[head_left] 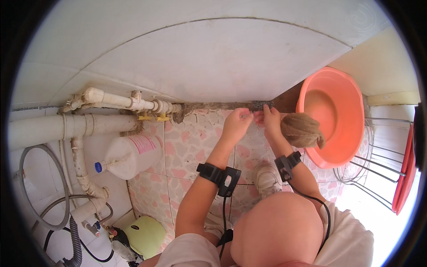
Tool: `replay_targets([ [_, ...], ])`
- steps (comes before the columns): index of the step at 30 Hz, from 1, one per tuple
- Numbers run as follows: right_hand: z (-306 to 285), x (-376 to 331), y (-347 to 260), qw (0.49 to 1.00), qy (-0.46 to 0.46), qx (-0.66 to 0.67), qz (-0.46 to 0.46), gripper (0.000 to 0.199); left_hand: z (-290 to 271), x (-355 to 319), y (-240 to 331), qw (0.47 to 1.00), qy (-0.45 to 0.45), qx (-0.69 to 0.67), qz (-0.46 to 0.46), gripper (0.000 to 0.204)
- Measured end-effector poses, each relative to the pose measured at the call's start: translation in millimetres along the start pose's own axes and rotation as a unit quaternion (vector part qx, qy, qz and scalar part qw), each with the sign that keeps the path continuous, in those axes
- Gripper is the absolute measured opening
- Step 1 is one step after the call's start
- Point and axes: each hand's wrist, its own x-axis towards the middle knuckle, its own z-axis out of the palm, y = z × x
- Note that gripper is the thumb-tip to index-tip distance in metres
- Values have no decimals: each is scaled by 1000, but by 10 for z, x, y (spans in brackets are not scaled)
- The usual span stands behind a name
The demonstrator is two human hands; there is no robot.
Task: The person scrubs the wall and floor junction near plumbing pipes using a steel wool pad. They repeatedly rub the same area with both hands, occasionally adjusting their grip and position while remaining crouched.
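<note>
Low by the foot of the wall, my left hand (239, 123) has its fingers curled together in a pinch. Its fingertips nearly meet those of my right hand (271, 121). Those fingers are bent inward too, and anything small between either set is too fine to make out. Just beyond my right fingertips lies a dark grey, mesh-like tangle (261, 104) against the wall base; whether I touch it is unclear. A brown cloth (302, 130) hangs over the near rim of an orange basin (356, 115), right of my right wrist. Both wrists wear black strapped devices.
White pipes (116, 99) with yellow valve handles run along the wall at left. Below them a white jug (133, 155) with a blue cap lies on its side. A light green container (145, 236) is lower left. A metal rack (378, 162) stands at right, on pink-patterned tile.
</note>
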Motion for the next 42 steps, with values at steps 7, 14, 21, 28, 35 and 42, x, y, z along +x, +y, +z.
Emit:
replay_targets([
  [7,62,-31,-60,997,-36,33,62,23,9,130,-41,999,11,-32,-16,37],
  [14,17,19,1,997,-69,32,1,22,84,144,-236,999,24,-9,-29,34],
  [21,149,37,143,990,-94,-104,-28,20,-5,60,-234,996,76,25,-27,38],
  [28,13,-109,302,993,-99,-47,48,24,76,87,-478,994,66,53,-63,37],
  [35,-82,208,198,998,25,-44,41,26,260,165,-658,999,37,5,-38,35],
  [42,479,212,315,994,-44,45,90,17,-46,78,-856,996,77,-6,-50,28],
])
